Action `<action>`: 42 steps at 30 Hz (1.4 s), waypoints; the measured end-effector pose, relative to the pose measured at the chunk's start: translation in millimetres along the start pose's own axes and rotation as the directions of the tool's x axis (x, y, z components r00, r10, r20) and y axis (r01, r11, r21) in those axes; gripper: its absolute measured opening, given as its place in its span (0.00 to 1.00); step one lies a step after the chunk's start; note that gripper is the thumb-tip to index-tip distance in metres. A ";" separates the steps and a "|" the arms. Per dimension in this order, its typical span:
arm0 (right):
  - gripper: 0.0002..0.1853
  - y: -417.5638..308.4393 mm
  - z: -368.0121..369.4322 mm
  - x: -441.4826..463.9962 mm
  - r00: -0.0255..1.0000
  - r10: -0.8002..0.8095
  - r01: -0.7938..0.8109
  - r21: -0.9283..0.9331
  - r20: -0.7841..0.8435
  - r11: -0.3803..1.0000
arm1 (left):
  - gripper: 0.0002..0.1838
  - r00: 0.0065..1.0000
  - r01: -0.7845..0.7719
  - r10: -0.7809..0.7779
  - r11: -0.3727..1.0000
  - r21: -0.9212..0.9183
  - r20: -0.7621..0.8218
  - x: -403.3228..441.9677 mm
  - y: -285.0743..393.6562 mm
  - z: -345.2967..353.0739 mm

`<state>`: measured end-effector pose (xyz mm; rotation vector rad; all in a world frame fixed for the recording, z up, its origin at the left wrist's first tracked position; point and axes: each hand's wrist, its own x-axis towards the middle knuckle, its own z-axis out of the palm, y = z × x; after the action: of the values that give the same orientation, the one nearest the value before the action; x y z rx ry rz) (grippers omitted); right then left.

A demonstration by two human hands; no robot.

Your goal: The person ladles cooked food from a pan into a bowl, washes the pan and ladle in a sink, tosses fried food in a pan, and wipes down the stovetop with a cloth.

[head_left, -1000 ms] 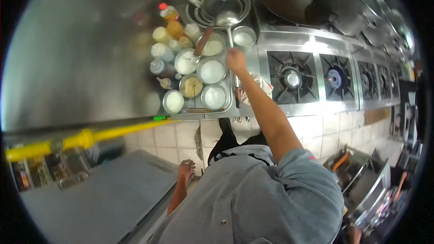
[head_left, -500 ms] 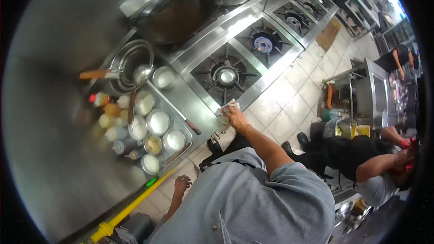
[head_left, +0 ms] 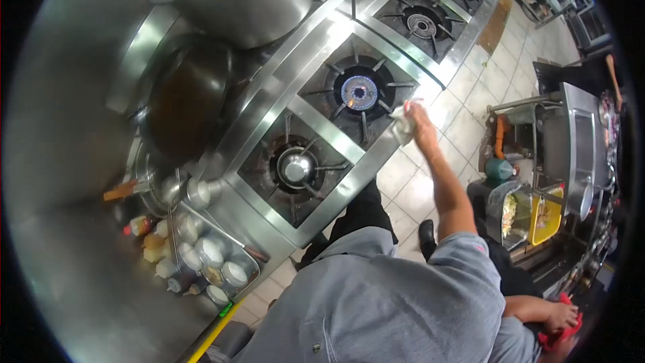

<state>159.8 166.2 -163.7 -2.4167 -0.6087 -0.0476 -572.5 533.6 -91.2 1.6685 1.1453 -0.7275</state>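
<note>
My right hand is closed around a whitish cloth, at the front edge of the stove. Close by, a burner burns with a ring of small blue flames and an orange lick. To its left, another burner has a rounded metal piece at its centre, with no flame visible. My left hand is out of sight, hidden beyond my grey shirt.
At left stands a tray with several white-filled containers, squeeze bottles and a ladle. A dark wok and large pot sit behind the burners. Right, a co-worker's hand holds a red cloth, near a yellow bin.
My right hand has moved right along the stove's front edge with the cloth, from the left burner to the lit one. The view has shifted, and my left hand has dropped out of sight.
</note>
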 end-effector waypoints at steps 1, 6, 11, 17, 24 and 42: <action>0.29 -1.9 -29.5 26.9 0.993 -0.106 0.097 -0.145 -0.057 0.985 | 0.14 0.999 0.042 -0.042 0.998 -0.035 0.004 1.2 25.0 9.7; 0.26 30.8 -52.1 75.6 0.983 0.099 -0.138 -0.257 -0.157 0.957 | 0.14 0.981 0.179 -0.190 0.957 -0.228 -0.029 19.2 146.2 44.5; 0.20 81.3 -1.1 183.6 0.979 0.108 -0.105 0.025 -0.174 0.994 | 0.15 0.946 0.308 -0.295 0.947 -0.090 0.137 40.7 224.9 61.0; 0.14 -13.9 49.7 355.0 0.994 -0.088 0.079 -0.121 -0.070 0.989 | 0.15 0.943 0.323 -0.306 0.936 -0.138 0.134 12.8 252.8 82.2; 0.19 94.8 17.8 205.7 0.996 -0.005 -0.015 -0.222 -0.090 0.975 | 0.17 0.978 0.208 -0.193 0.948 -0.239 0.085 23.9 260.9 94.7; 0.18 -24.1 115.9 347.9 0.953 -0.263 0.303 -0.412 0.153 0.859 | 0.19 0.910 0.131 -0.383 0.625 -0.770 -0.157 -92.5 122.2 200.1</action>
<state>446.4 395.7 -179.2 -2.7408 -1.0945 -0.2182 -487.4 301.7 -41.4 0.9103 1.6553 -0.0844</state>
